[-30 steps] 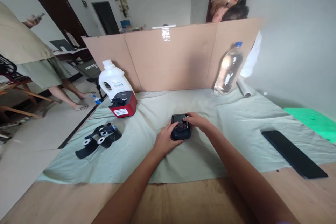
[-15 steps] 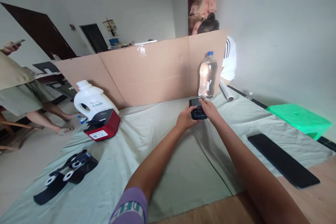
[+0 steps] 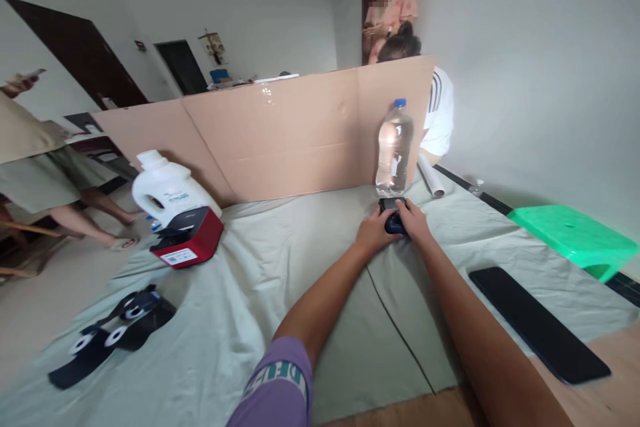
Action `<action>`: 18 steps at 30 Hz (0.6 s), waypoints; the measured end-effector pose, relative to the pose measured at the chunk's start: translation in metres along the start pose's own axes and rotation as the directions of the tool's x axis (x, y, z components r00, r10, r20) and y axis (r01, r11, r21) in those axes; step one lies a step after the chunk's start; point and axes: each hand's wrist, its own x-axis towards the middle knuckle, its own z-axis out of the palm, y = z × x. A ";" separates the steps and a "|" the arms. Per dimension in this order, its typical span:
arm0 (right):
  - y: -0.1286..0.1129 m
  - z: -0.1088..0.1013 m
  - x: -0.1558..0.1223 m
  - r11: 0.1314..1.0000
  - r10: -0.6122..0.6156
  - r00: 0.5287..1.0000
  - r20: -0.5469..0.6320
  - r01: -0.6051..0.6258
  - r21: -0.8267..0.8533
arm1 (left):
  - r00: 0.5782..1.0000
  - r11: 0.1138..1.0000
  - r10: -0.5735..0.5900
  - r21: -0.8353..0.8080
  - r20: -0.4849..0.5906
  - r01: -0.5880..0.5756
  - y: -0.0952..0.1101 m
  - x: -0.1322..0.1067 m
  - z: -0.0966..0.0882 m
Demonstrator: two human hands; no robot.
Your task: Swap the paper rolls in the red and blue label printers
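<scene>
Both my arms reach forward over a pale green cloth (image 3: 280, 280). My left hand (image 3: 374, 229) and my right hand (image 3: 413, 221) close from either side on a small dark handheld device (image 3: 391, 210), which rests on the cloth just in front of a clear water bottle with a blue cap (image 3: 395, 149). My fingers cover most of the device, so only its top edge and middle show.
A cardboard screen (image 3: 280, 140) stands behind. A white jug (image 3: 165, 188) and a red and black box (image 3: 189, 238) sit at left, black straps with white rings (image 3: 113, 333) nearer. A long black slab (image 3: 537, 323), a paper roll (image 3: 431, 175) and a green stool (image 3: 575, 237) lie right. People stand beyond.
My hands carried the dark device away from me across the cloth to just in front of the bottle, and it now sits lower, on the cloth. The camera view shifted too.
</scene>
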 end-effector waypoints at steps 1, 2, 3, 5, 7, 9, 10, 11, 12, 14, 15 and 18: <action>-0.004 0.000 -0.003 0.998 0.019 0.999 -0.026 -0.020 -0.064 | 1.000 1.000 -0.002 0.028 -0.004 0.002 0.002 -0.004 -0.002; -0.010 0.000 -0.008 0.992 0.012 0.998 -0.064 -0.020 -0.127 | 1.000 0.999 -0.001 0.050 -0.017 0.001 0.004 -0.010 -0.007; -0.017 0.000 -0.015 0.983 -0.027 0.993 -0.111 0.005 -0.186 | 0.999 0.998 0.002 0.066 -0.043 0.001 0.003 -0.019 -0.015; -0.035 0.000 -0.034 0.949 -0.193 0.958 -0.214 0.126 -0.290 | 0.992 0.997 0.002 0.077 -0.123 0.008 -0.005 -0.043 -0.040; -0.054 0.004 -0.059 0.886 -0.389 0.883 -0.261 0.281 -0.370 | 0.972 0.997 -0.013 0.073 -0.236 0.031 -0.027 -0.077 -0.082; -0.073 0.017 -0.088 0.812 -0.539 0.809 -0.235 0.424 -0.401 | 0.919 0.995 -0.037 0.074 -0.393 0.071 -0.064 -0.116 -0.138; -0.083 0.028 -0.103 0.782 -0.588 0.784 -0.200 0.489 -0.386 | 0.873 0.992 -0.044 0.081 -0.486 0.096 -0.087 -0.136 -0.171; -0.092 0.044 -0.117 0.761 -0.623 0.768 -0.151 0.549 -0.347 | 0.806 0.987 -0.061 0.087 -0.589 0.139 -0.111 -0.156 -0.204; -0.102 0.063 -0.132 0.744 -0.649 0.755 -0.093 0.604 -0.285 | 0.701 0.972 -0.105 0.074 -0.705 0.221 -0.135 -0.175 -0.237; -0.124 0.110 -0.159 0.713 -0.694 0.719 0.049 0.695 -0.098 | 0.425 0.898 -0.239 -0.032 -0.873 0.439 -0.178 -0.209 -0.293; -0.137 0.138 -0.172 0.696 -0.714 0.690 0.117 0.718 0.013 | 0.296 0.837 -0.323 -0.125 -0.899 0.533 -0.195 -0.222 -0.315; -0.179 0.224 -0.203 0.662 -0.749 0.604 0.272 0.677 0.321 | 0.218 0.696 -0.480 -0.218 -0.850 0.684 -0.229 -0.245 -0.349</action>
